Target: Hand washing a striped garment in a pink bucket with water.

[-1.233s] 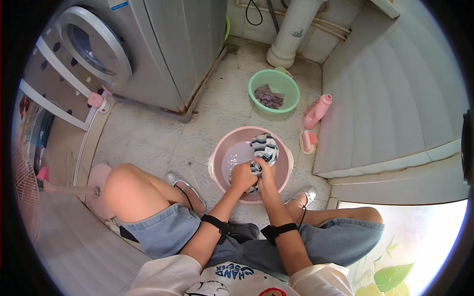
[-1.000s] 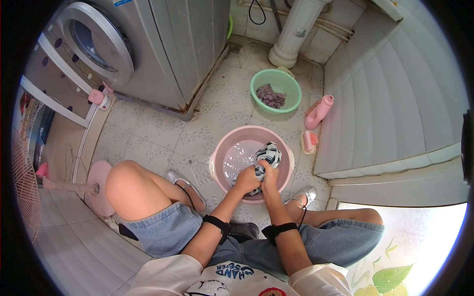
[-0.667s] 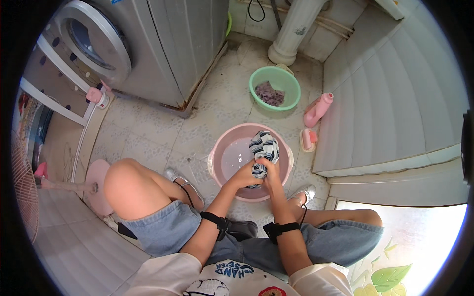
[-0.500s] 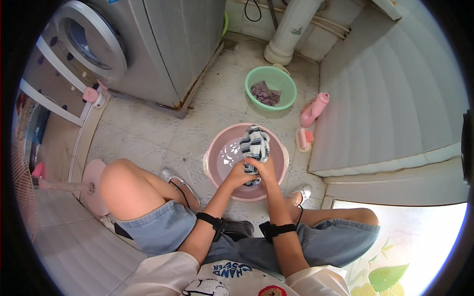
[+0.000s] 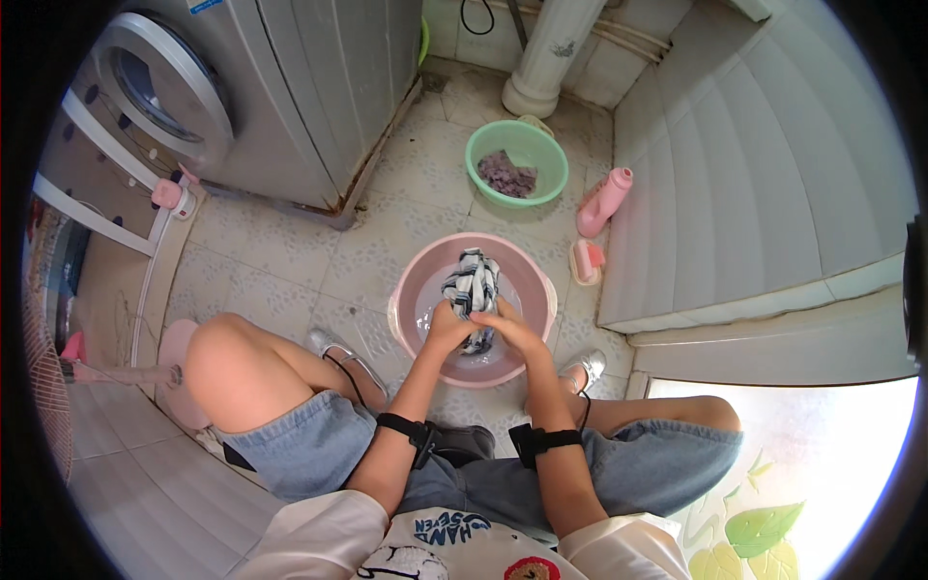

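Observation:
Both of my hands grip a wet-looking striped cloth (image 5: 471, 280), white with black and grey bands, its exact kind not clear. My left hand (image 5: 450, 327) closes round its near left side, and my right hand (image 5: 507, 325) holds it from the right, the two almost touching. The bunched cloth is over a pink basin (image 5: 404, 280) with water in it, on the floor between my feet. A short end of the cloth hangs below my fingers toward the water.
Beyond the pink basin stands a green basin (image 5: 554, 174) with a purplish-grey cloth (image 5: 507, 176) inside. By the right wall are a pink bottle (image 5: 605, 201) and a soap dish with a pink brush-like item (image 5: 587, 260). A grey washing machine (image 5: 290, 106) stands at the far left.
My hands and the striped cloth have shifted slightly left and lower into the pink basin. The cloth looks more bunched up. The whole view has also moved a little.

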{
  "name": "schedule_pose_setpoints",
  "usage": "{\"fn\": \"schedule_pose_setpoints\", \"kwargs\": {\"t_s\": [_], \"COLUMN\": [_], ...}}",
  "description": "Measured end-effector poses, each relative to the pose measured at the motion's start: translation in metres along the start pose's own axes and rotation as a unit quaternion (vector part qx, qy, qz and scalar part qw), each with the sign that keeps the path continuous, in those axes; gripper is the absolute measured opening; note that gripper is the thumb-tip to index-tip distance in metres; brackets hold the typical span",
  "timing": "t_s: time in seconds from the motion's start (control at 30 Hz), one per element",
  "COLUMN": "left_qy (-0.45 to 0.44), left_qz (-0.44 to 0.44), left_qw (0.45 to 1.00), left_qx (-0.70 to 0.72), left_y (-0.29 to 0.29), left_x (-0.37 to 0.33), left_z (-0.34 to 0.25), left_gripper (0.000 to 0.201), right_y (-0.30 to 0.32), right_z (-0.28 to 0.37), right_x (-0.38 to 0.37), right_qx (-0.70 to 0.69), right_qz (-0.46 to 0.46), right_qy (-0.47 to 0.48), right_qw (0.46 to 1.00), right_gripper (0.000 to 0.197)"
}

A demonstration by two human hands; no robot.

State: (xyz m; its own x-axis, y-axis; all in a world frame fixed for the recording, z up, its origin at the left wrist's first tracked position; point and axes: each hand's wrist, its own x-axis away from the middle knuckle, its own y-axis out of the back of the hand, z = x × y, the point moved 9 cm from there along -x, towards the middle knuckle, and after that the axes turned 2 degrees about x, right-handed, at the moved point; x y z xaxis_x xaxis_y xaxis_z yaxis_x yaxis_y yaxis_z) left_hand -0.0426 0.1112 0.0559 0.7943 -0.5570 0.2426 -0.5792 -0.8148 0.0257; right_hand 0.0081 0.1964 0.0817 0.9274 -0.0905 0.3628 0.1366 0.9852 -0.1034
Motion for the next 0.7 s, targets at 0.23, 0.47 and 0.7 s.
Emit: {"fn": "schedule_pose_setpoints", "kwargs": {"t_s": [0.23, 0.47, 0.7], "left_qy": [0.008, -0.009, -0.022], "left_qz": [-0.098, -0.049, 0.011], "left_qw": [0.993, 0.980, 0.980], "left_qx": [0.066, 0.192, 0.197], "left_y": [0.023, 0.001, -0.003], "left_x": [0.000, 0.005, 0.005], "left_z": [-0.016, -0.063, -0.073], "left_gripper": [0.040, 0.027, 0.015], "right_y": [0.009, -0.005, -0.001], "right_z": [-0.027, -0.027, 0.007], "right_x": [0.007, -0.008, 0.002], "right_qx": [0.022, 0.120, 0.162], "right_qz": [0.065, -0.064, -0.164], "right_qy": [0.038, 0.104, 0.227], "right_qw": [0.997, 0.985, 0.946], "right_gripper": [0.078, 0.074, 0.057]}}
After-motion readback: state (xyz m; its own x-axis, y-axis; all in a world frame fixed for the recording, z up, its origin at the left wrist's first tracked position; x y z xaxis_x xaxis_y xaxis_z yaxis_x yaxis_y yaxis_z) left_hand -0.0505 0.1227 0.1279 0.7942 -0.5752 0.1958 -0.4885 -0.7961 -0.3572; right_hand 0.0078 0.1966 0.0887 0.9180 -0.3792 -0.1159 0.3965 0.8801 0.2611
